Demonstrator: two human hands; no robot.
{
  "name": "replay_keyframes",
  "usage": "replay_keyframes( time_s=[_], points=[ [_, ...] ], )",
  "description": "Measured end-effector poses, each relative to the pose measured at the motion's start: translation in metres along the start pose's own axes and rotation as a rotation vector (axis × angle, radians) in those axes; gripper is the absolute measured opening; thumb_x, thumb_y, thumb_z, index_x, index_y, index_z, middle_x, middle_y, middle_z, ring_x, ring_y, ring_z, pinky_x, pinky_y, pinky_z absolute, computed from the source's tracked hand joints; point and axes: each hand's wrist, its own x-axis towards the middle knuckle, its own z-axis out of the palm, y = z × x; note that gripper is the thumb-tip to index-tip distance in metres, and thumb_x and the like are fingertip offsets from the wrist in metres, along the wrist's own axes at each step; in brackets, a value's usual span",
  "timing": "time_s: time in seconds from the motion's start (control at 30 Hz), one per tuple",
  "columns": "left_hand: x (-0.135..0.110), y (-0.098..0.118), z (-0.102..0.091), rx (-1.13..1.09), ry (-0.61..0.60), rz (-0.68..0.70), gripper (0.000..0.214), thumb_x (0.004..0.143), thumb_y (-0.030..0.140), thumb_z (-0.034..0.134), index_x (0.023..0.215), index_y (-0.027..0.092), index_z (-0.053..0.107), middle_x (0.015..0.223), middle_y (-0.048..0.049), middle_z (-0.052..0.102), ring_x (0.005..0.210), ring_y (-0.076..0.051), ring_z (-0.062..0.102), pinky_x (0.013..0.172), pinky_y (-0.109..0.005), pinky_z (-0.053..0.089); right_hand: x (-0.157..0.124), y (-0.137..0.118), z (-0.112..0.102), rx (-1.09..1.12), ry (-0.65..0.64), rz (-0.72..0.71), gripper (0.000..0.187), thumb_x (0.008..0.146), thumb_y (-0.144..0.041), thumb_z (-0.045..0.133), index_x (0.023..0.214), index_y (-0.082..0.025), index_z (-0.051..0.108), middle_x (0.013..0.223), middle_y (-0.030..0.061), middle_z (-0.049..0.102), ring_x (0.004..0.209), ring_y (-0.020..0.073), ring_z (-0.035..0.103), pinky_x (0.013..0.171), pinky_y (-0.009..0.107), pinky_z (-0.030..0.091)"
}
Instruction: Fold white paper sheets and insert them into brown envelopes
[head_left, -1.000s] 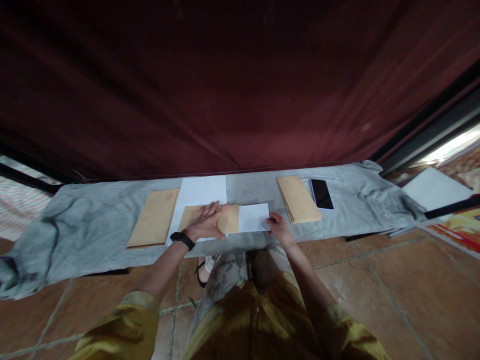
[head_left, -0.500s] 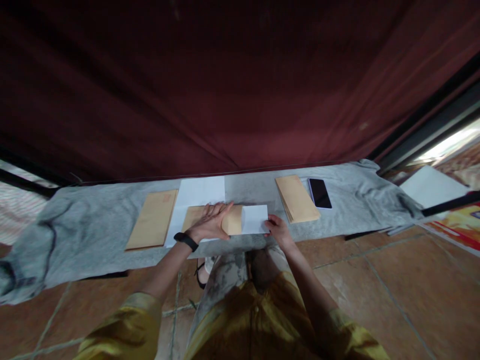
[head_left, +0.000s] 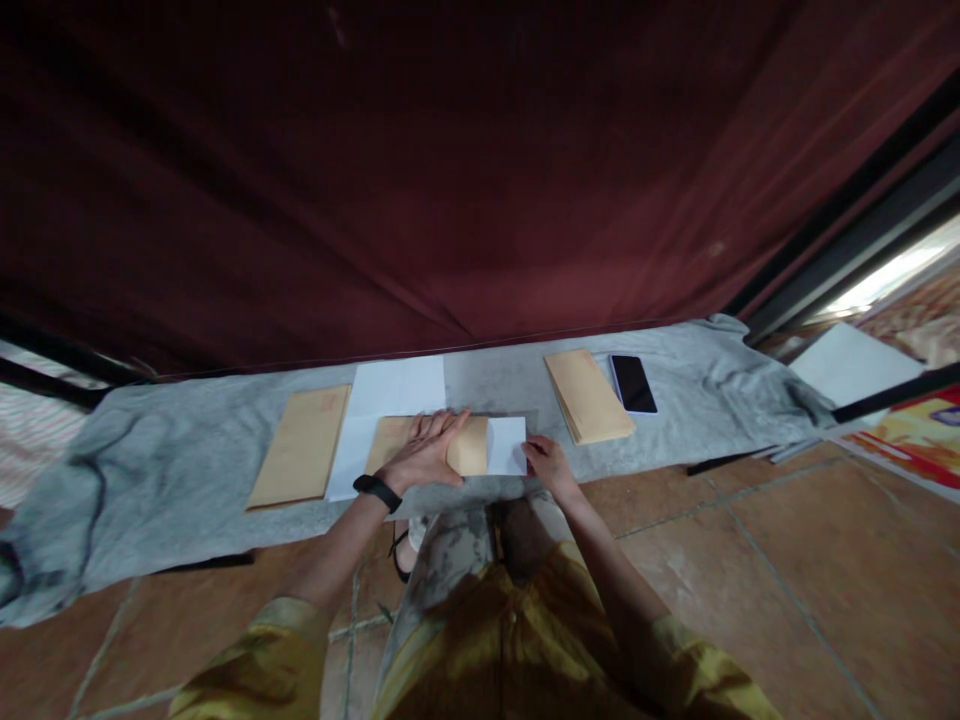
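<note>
My left hand (head_left: 424,456), with a black band on its wrist, lies flat with spread fingers on a brown paper envelope (head_left: 471,450). From the envelope's right end sticks out a folded white sheet of paper (head_left: 506,447). At the sheet's right edge, my right hand (head_left: 547,464) pinches it between thumb and fingers. How far the sheet reaches inside the envelope is hidden. Under the envelope's left part lie white paper sheets (head_left: 397,385), showing a crease.
Left of the sheets lie more brown envelopes (head_left: 300,450). A stack of brown envelopes (head_left: 589,397) and a phone (head_left: 634,384) lie to the right. Grey cloth (head_left: 720,390) covers the narrow surface, and a dark red curtain (head_left: 480,220) hangs behind it.
My right hand has pushed the white sheet a little left, so less of it shows outside the envelope. My left hand stays on the envelope. The view has shifted slightly.
</note>
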Motion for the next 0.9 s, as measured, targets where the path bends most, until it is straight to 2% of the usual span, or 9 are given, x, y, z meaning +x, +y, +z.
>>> replay_keyframes(
  time_s=[0.17, 0.43, 0.53, 0.67, 0.9],
  points=[
    [0.003, 0.009, -0.003, -0.011, -0.004, 0.008, 0.134, 0.056, 0.051, 0.085, 0.160, 0.028, 0.004, 0.158, -0.0161, 0.032, 0.151, -0.039, 0.021, 0.122, -0.059, 0.005, -0.001, -0.012, 0.007, 0.004, -0.018, 0.056, 0.027, 0.083, -0.037, 0.053, 0.084, -0.016, 0.070, 0.055, -0.0032, 0.058, 0.046, 0.0113, 0.050, 0.045, 0.021, 0.039],
    [0.006, 0.017, -0.002, -0.016, 0.022, 0.063, 0.131, 0.057, 0.050, 0.084, 0.160, 0.030, 0.005, 0.157, -0.0140, 0.035, 0.148, -0.039, 0.026, 0.122, -0.056, 0.012, -0.005, -0.029, 0.018, -0.032, -0.050, 0.063, 0.022, 0.083, -0.030, 0.056, 0.075, -0.017, 0.071, 0.062, -0.0017, 0.065, 0.059, 0.0119, 0.057, 0.056, 0.020, 0.040],
    [0.008, 0.017, 0.000, -0.009, 0.014, 0.075, 0.131, 0.057, 0.048, 0.085, 0.160, 0.030, 0.005, 0.157, -0.0142, 0.034, 0.149, -0.038, 0.025, 0.121, -0.055, 0.013, -0.006, -0.031, 0.022, -0.061, -0.061, 0.073, 0.024, 0.084, -0.028, 0.054, 0.069, -0.018, 0.071, 0.056, -0.0028, 0.061, 0.054, 0.0115, 0.054, 0.053, 0.020, 0.037],
    [0.010, 0.015, 0.004, -0.001, 0.012, 0.091, 0.133, 0.057, 0.048, 0.086, 0.160, 0.029, 0.003, 0.158, -0.0148, 0.033, 0.150, -0.038, 0.023, 0.121, -0.055, 0.015, -0.007, -0.032, 0.025, -0.099, -0.068, 0.054, 0.027, 0.083, -0.023, 0.056, 0.060, -0.020, 0.068, 0.057, -0.0021, 0.063, 0.058, 0.0116, 0.056, 0.055, 0.020, 0.037],
    [0.011, 0.016, 0.006, 0.009, 0.008, 0.113, 0.133, 0.059, 0.049, 0.085, 0.160, 0.028, 0.003, 0.159, -0.0151, 0.032, 0.151, -0.037, 0.022, 0.122, -0.054, 0.015, -0.007, -0.029, 0.024, -0.142, -0.068, 0.051, 0.028, 0.083, -0.018, 0.056, 0.057, -0.021, 0.066, 0.057, -0.0019, 0.064, 0.057, 0.0122, 0.057, 0.056, 0.020, 0.038]
  ],
)
